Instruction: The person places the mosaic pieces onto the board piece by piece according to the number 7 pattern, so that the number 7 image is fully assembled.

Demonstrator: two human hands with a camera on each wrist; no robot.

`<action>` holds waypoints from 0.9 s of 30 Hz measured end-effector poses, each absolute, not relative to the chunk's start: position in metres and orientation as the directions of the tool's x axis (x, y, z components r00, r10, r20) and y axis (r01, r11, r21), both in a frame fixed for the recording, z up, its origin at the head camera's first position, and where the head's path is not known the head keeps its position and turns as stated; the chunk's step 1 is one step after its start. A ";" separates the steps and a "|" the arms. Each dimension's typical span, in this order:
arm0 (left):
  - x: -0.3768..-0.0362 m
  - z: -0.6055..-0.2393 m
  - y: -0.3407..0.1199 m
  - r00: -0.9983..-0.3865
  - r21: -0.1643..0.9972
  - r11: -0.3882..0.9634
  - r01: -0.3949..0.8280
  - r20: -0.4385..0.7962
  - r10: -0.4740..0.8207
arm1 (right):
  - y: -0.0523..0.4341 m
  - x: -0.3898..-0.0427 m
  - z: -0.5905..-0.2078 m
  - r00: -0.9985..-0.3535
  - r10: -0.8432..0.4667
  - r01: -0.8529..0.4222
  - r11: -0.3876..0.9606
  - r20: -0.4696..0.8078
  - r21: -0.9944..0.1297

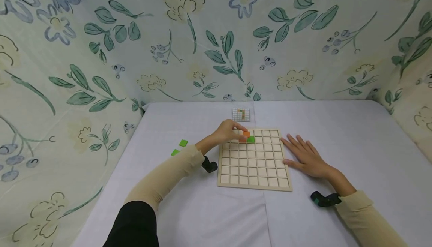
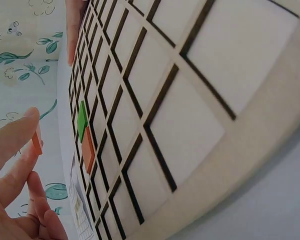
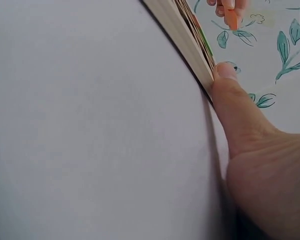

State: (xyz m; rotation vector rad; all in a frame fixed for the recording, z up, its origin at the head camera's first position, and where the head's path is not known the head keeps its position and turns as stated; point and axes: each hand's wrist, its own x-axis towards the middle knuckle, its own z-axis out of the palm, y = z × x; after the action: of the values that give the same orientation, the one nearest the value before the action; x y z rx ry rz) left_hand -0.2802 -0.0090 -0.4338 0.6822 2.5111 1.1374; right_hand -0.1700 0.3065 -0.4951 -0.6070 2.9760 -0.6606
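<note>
On the board (image 1: 254,188): 1 orange tile (image 2: 88,156), 1 green tile (image 2: 82,121). Left hand (image 1: 227,131) pinches 1 orange piece (image 1: 246,133) — 2 green squares (image 1: 183,142) unplaced; right hand (image 1: 308,159) spread, empty.

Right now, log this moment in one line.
left hand: pinches orange tile above board | right hand: thumb touches board edge | board: green tile, second orange tile

Near side: free passage across table (image 1: 216,220) before the board (image 1: 254,187).
Left approach: obstructed by left sleeve (image 1: 165,177) and green tiles (image 1: 183,142).
Board, far part: left hand (image 1: 225,131) above.
Board, right: right hand (image 1: 308,161) blocks.
</note>
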 end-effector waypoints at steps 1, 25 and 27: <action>-0.280 -0.435 -0.007 -0.841 0.766 0.571 0.296 -0.074 0.536 | 0.306 -0.170 -0.495 -0.924 -0.380 -0.365 0.835 0.049 -0.411; -0.283 -0.451 0.030 -0.861 0.749 0.601 0.279 -0.082 0.502 | 0.307 -0.171 -0.493 -0.927 -0.374 -0.342 0.833 0.014 -0.434; -0.284 -0.453 0.032 -0.857 0.750 0.599 0.280 -0.085 0.508 | 0.307 -0.172 -0.492 -0.927 -0.374 -0.340 0.834 0.008 -0.435</action>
State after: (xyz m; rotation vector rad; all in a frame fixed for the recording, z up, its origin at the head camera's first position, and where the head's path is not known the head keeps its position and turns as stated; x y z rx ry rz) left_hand -0.2840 0.0319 -0.4529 0.6427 2.5385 1.1176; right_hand -0.1716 0.3065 -0.4921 -0.5722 2.9337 -0.6742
